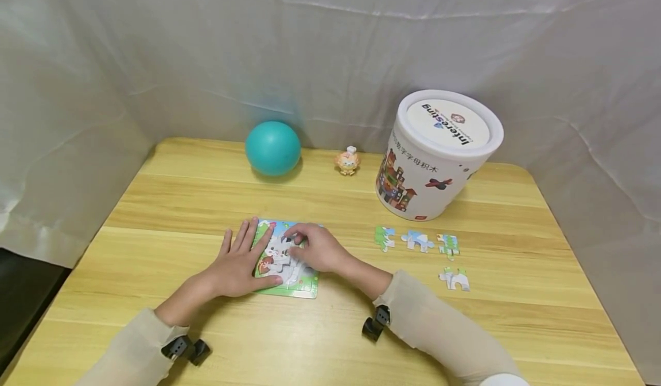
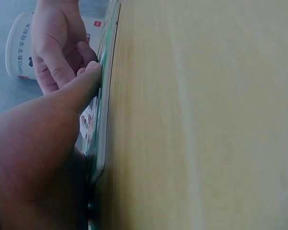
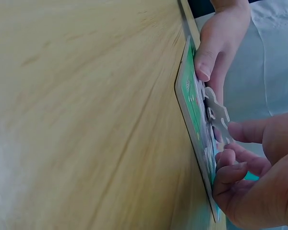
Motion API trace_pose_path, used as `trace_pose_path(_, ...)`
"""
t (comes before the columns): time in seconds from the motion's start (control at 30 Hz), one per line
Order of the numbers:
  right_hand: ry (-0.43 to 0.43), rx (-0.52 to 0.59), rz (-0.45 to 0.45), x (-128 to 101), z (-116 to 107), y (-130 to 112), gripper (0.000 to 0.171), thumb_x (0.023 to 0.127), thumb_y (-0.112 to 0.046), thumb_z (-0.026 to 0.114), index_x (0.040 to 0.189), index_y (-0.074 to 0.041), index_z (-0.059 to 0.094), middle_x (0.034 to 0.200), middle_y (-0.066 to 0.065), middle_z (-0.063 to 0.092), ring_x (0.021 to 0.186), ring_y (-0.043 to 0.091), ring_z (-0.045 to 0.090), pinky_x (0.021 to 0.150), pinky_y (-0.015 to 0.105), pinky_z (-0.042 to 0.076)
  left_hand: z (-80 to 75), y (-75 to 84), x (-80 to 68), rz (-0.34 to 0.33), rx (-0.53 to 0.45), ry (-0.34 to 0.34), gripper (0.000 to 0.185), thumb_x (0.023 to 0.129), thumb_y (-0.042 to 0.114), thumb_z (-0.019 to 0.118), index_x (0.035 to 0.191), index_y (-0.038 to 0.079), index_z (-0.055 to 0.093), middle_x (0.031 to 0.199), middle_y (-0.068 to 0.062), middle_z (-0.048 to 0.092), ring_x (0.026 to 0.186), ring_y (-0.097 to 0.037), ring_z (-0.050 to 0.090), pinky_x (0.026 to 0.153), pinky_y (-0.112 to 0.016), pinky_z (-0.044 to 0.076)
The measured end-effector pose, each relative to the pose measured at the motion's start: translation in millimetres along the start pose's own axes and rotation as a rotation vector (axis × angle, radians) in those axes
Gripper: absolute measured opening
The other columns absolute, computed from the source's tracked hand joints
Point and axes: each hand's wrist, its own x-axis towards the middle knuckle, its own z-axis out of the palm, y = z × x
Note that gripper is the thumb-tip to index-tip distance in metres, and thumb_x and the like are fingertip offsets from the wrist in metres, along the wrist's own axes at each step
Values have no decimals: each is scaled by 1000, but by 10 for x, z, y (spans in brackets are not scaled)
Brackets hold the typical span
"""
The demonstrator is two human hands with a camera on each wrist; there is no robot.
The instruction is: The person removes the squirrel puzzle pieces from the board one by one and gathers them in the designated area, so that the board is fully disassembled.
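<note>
A green-framed puzzle board (image 1: 302,287) lies on the wooden table (image 1: 330,328) in front of me. My left hand (image 1: 240,260) rests flat on its left edge with straight fingers, and the thumb (image 2: 89,76) presses the board's rim (image 2: 103,139). My right hand (image 1: 312,247) is curled over the board's middle. It pinches a pale puzzle piece (image 3: 217,112) between thumb and fingers, and the piece stands tilted up off the board (image 3: 187,96). The left hand's fingertip (image 3: 204,67) touches the board beside that piece.
Several loose puzzle pieces (image 1: 417,240) lie to the right of the board. A white lidded bucket (image 1: 439,156) stands behind them. A teal ball (image 1: 272,148) and a small orange toy figure (image 1: 348,161) sit at the back. White cloth walls surround the table.
</note>
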Motion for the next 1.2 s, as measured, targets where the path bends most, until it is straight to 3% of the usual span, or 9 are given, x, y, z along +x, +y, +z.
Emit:
trace_pose_path(0.3,22,82,36,10,11,-13,23,96,-10,71,118,-8,71,81,-4,67,55,9,55,50,22,44,50,-45,13,17,-5,14,111,91,72,57,165,9,5,165,-29,-14,152,-46,-14,114,-70,-12)
trace_pose_path(0.57,73,118,60,33,51,-13,18,94,-5,71,112,-8,74,78,-5,69,53,9,55,48,22,43,-31,37,-3,-13,-7,-13,110,91,67,62,164,6,8,165,-30,-12,152,-48,-12,114,-71,-9)
trace_pose_path(0.83,106,199,76,4,8,-7,8,95,-7,71,101,-9,76,80,-3,72,64,11,63,56,23,49,-67,58,-6,-27,2,-31,110,91,70,59,164,6,6,165,-29,-13,152,-48,-12,114,-71,-8)
trace_pose_path(0.97,97,237,78,-26,-49,7,10,96,-7,69,103,-8,77,83,-2,73,68,15,66,62,26,54,-57,51,-2,-27,7,-28,111,91,69,61,164,7,6,165,-29,-13,152,-47,-12,114,-71,-9)
trace_pose_path(1.2,83,307,40,-99,-181,101,13,98,-8,67,108,-6,75,87,1,74,71,22,66,61,26,52,-40,53,3,-17,4,-12,110,91,67,63,164,6,8,166,-30,-11,152,-48,-11,115,-71,-9)
